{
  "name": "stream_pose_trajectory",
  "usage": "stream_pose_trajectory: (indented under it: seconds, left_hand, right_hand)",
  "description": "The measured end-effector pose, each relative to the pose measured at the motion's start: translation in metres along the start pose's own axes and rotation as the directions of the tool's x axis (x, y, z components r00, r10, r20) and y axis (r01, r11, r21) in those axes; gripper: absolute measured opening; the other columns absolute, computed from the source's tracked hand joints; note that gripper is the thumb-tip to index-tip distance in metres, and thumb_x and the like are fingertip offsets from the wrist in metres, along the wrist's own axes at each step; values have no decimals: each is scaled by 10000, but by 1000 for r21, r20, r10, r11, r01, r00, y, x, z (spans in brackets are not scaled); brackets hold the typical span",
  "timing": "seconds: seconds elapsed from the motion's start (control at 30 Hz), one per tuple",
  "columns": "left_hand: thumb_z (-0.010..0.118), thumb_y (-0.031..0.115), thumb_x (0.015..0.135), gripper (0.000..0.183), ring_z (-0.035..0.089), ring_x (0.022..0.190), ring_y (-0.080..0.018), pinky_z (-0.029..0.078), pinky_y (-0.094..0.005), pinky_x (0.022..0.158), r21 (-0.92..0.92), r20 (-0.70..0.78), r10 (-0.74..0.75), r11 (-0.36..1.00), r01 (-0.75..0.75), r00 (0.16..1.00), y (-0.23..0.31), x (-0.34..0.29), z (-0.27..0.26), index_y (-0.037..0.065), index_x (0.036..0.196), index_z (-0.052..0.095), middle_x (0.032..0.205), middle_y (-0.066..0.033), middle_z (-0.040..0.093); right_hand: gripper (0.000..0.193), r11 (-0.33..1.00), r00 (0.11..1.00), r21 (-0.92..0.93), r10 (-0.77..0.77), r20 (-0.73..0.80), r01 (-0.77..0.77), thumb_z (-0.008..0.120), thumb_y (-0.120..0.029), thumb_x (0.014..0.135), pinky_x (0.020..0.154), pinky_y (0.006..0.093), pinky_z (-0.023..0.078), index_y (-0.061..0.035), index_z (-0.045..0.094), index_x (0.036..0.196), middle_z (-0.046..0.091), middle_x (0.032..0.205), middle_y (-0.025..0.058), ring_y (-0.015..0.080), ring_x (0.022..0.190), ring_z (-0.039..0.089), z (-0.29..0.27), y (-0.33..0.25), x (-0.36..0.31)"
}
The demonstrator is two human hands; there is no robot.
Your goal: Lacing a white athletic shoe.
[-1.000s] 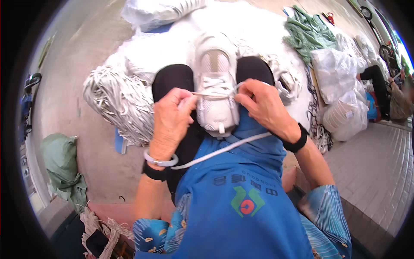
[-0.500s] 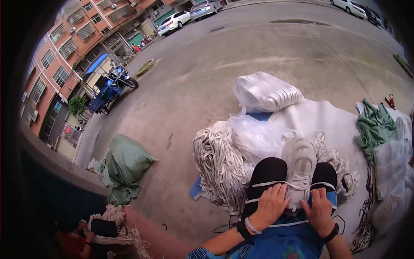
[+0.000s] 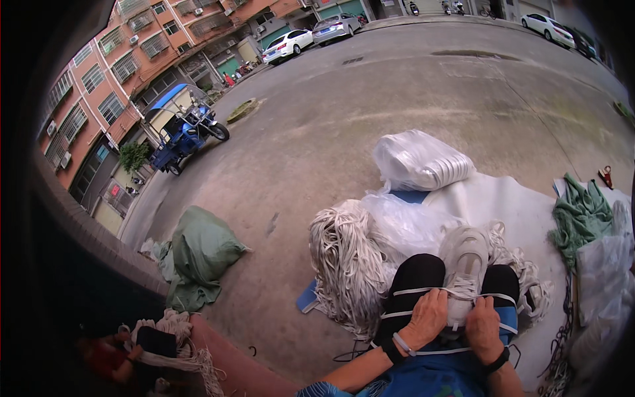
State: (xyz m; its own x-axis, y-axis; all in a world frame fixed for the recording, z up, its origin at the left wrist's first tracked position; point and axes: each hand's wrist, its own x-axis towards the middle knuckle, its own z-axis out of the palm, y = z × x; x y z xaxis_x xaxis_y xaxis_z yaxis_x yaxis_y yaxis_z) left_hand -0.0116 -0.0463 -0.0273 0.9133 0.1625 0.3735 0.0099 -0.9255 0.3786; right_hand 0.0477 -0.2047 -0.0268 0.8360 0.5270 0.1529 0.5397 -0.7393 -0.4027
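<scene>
A white sneaker [image 3: 461, 255] rests between my knees, its toe pointing away from me. White shoelace [image 3: 462, 288] crosses its upper, and pale strands also run over my dark-clad knees. My left hand [image 3: 426, 319] is closed in a pinch on the lace at the left of the shoe's opening. On the other side, my right hand [image 3: 484, 327] pinches the lace too, its fingers bent downward. The fingertips partly hide the lace ends. A large bundle of white laces [image 3: 347, 264] lies left of my knees, and more laces [image 3: 529, 278] lie to the right.
Clear plastic bags [image 3: 420, 159] lie beyond the shoe on a white sheet [image 3: 506, 198]. Green cloth [image 3: 582, 215] and more plastic are at the right. A stuffed green sack [image 3: 202, 248] stands left. Another person [image 3: 116, 357] sits lower left beside laces. A blue three-wheeler [image 3: 185, 126] is parked farther off.
My hands have drawn in against the shoe's lacing, the fingers now pinched on the lace. The whole view has shifted slightly, so the surroundings appear lower and farther right.
</scene>
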Motion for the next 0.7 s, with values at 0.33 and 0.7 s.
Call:
stream_pose_trajectory:
  seconds: [0.33,0.7]
  left_hand:
    - [560,15,810,192,595,800,-359,509,-409,716,-190,-1,15,982,-15,1000,-3,1,4,-43,991,532,873,-201,536]
    - [564,44,835,263,578,859,-388,511,-423,748,-194,-38,-111,976,101,993,7,-11,16,-45,1069,485,947,-222,512]
  right_hand:
    - [261,953,985,256,-144,-98,164,543,9,766,641,468,492,18,510,1025,531,865,216,419,758,581,-18,14,3]
    - [175,946,948,-99,-299,112,310,558,-45,770,574,405,478,-49,533,944,546,828,125,301,692,601,-27,8,4]
